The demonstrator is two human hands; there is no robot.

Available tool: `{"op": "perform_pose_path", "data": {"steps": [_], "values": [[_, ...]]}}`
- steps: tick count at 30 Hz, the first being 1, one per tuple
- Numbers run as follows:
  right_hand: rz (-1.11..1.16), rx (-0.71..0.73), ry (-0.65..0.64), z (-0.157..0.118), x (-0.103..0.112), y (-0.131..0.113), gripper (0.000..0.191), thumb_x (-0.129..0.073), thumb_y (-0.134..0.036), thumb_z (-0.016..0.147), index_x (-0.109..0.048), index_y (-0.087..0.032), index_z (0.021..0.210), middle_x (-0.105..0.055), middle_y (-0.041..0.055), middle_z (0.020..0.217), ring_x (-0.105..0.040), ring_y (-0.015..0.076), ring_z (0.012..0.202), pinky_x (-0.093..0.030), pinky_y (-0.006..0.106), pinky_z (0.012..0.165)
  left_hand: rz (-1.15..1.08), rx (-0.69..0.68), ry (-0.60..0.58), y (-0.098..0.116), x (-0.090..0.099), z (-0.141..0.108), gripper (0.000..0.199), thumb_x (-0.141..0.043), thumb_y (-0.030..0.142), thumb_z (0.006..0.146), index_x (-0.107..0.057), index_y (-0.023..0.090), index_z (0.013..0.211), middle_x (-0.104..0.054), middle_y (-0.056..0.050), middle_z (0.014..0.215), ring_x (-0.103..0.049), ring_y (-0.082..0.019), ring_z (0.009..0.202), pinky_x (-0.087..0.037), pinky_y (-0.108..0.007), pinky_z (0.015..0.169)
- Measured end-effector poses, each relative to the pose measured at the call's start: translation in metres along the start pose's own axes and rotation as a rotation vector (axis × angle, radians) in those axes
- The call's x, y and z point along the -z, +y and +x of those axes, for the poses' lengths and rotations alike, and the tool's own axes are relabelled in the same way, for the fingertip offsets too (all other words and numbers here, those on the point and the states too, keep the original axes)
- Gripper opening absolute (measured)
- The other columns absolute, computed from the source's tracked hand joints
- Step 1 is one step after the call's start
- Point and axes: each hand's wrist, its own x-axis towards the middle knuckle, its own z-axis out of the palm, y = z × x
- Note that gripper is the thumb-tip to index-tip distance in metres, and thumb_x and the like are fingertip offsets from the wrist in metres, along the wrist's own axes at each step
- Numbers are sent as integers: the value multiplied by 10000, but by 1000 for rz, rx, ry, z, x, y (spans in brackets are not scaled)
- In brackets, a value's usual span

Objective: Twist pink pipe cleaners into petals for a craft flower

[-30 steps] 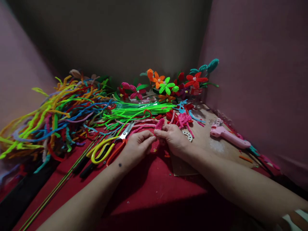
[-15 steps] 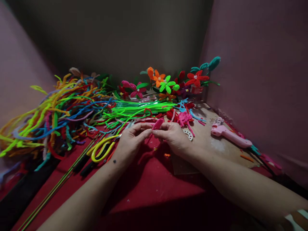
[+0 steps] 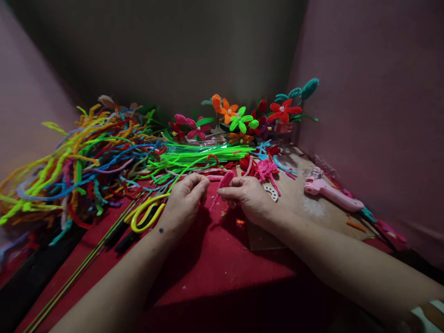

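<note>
My right hand (image 3: 244, 194) pinches a pink pipe cleaner petal (image 3: 226, 179) between thumb and fingers, its loop pointing up. A thin pink tail hangs from it, down and to the left. My left hand (image 3: 189, 194) is a short way to the left, thumb and fingertips pressed together; whatever may be in that pinch is too small to make out. Beside the left wrist lies a yellow-handled cutting tool (image 3: 149, 217), its front end partly hidden by the hand. A white disc with holes (image 3: 271, 193) lies just behind the right hand.
A heap of colourful pipe cleaners (image 3: 76, 166) fills the left. Green pipe cleaners (image 3: 204, 155) lie behind the hands, with pipe cleaner flowers (image 3: 239, 120) at the back. Right, a pink glue gun (image 3: 331, 194) rests on a brown board (image 3: 312, 217). Thin green stems (image 3: 83, 263) cross the red tabletop.
My hands have come apart. The left one has moved left off the pink petal, which stays in my right hand, and its tail now shows below.
</note>
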Motion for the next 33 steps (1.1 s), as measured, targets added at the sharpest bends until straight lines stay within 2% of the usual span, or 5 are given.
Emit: {"op": "perform_pose_path", "data": {"steps": [7,11,14,25,33], "values": [[210,9,-24,7,4,9,173,-675,-212,602,-528,-137,552,-513,-26,500,-396,60,421,-263,241,450,51,37,119,2,11,3,269,-571,360,736,-498,164,566,-460,35,524,-402,-88,502,-313,-214,501],[218,45,5,7,4,7,147,-657,-214,618,-537,-138,580,-487,-40,495,-370,56,427,-235,237,444,-73,79,-66,11,8,-1,243,-607,366,704,-584,174,850,-549,30,616,-449,-91,493,-337,-213,484],[180,69,26,6,4,6,155,-639,-221,639,-519,-144,579,-456,-53,486,-353,55,429,-224,236,445,32,141,-185,15,1,-5,248,-626,383,681,-602,140,721,-502,38,517,-386,-67,431,-296,-204,440],[48,81,67,-2,0,-4,179,-643,-217,639,-509,-152,540,-422,-57,457,-333,58,429,-244,239,455,69,-14,-167,13,2,-9,204,-588,328,721,-566,154,617,-453,47,497,-347,-57,428,-278,-195,422],[233,208,230,16,16,-5,225,-643,-219,630,-477,-157,491,-426,-50,418,-360,61,392,-251,240,412,421,-120,-396,-9,-3,-2,100,-609,269,698,-633,177,728,-599,-8,684,-516,-131,629,-385,-240,584]]}}
